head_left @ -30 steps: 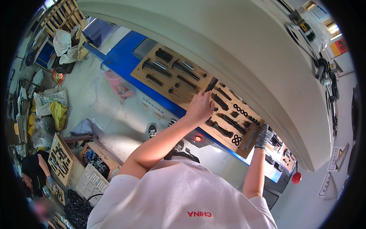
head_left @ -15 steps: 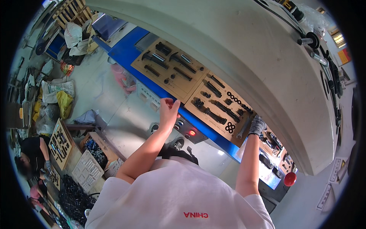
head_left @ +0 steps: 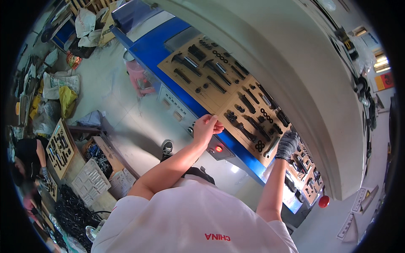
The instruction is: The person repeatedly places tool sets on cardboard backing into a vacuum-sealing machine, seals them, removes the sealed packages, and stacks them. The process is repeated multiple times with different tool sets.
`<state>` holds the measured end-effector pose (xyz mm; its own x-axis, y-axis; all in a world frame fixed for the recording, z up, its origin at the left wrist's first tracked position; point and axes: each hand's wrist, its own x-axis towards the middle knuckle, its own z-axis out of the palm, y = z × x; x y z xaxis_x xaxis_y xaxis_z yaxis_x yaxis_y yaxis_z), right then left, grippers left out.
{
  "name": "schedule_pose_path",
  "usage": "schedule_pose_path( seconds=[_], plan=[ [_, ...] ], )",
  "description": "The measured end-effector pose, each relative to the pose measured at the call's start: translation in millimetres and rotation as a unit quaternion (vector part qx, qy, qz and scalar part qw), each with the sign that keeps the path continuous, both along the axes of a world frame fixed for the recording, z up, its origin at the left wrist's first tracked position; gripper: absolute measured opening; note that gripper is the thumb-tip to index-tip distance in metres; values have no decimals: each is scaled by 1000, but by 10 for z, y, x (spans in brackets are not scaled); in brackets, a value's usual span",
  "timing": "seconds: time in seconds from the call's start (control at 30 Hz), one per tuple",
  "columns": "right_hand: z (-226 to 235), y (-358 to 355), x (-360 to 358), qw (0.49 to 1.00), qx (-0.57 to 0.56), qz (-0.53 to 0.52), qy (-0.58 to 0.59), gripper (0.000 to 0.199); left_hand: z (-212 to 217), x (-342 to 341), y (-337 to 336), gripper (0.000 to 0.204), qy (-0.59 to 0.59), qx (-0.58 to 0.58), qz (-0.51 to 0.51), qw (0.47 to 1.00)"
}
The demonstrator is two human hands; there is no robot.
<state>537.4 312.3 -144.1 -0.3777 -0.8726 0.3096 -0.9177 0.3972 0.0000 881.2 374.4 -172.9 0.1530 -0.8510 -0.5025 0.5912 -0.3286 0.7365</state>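
Note:
My bare left hand [head_left: 207, 130] hovers at the near edge of a tan cardboard backing board [head_left: 192, 87]. Its fingers are curled in towards the thumb; whatever they might hold is hidden. My right hand [head_left: 287, 144], in a grey knitted glove, is over the right part of the row of boards, its fingertips hidden. Just left of it a silver wrench [head_left: 272, 147] lies on a second tan board [head_left: 236, 110]. Black bolts [head_left: 255, 127], rings [head_left: 260, 146] and other dark parts are laid out in groups on the boards.
A large beige machine hood [head_left: 270, 55] overhangs the blue-edged bed [head_left: 147, 52]. A lit red lamp [head_left: 219, 149] shows on the front panel, a red knob [head_left: 324, 201] at right. At lower left stand another loaded board [head_left: 60, 149], a white tray [head_left: 90, 181] and a person [head_left: 29, 156].
The view has shifted, and more parts on the boards now show below the hood. My left hand has moved slightly right along the boards' near edge; my right hand stays near the wrench.

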Motion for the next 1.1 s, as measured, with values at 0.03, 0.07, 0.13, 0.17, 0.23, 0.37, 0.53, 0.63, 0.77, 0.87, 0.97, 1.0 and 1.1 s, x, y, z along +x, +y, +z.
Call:
schedule_pose_path(
  seconds=[0.03, 0.07, 0.13, 0.17, 0.23, 0.37, 0.53, 0.63, 0.77, 0.87, 0.97, 1.0, 1.1],
  plan=[
    [95, -58, 246, 994, -53, 68, -70, 26, -8, 7, 6, 25, 1, -4, -4, 1000],
    [172, -95, 526, 976, -100, 132, -140, 24, -18, 19, 9, 24, 1, -7, -11, 1000],
    [260, -297, 1178, 907, -167, 317, -220, 22, -40, 48, 3, 26, -8, -16, -25, 1000],
    [271, -411, 1511, 890, -126, 339, -278, 21, -49, 65, -1, 26, -12, -20, -33, 999],
    [271, -679, 2069, 885, -62, 370, -274, 23, -65, 107, -9, 27, -11, -12, -55, 998],
    [217, -1051, 2547, 932, 134, 318, -110, 29, -70, 370, -34, 27, -1, 16, -142, 990],
    [99, -1141, 2554, 945, 161, 276, -69, 32, -31, 1394, -343, 26, -408, -79, 83, 906],
    [69, -1122, 2579, 948, 146, 278, -57, 32, 24, 2101, -802, 28, -597, -161, 125, 776],
    [107, -977, 2577, 951, 110, 255, -136, 35, 62, 2423, -1349, 30, -709, -245, 27, 661],
    [145, -636, 2423, 940, -5, 274, -204, 31, 37, 2430, -1509, 27, -735, -217, -24, 642],
    [151, -138, 2119, 938, -43, 206, -276, 27, -19, 2443, -1535, 25, -721, -210, -20, 660],
    [152, 54, 1990, 925, -44, 191, -326, 27, -39, 2456, -1537, 25, -718, -221, -22, 660],
    [120, 501, 1584, 946, -86, 134, -282, 26, -86, 2488, -1549, 26, -713, -227, -24, 663]
  ],
)
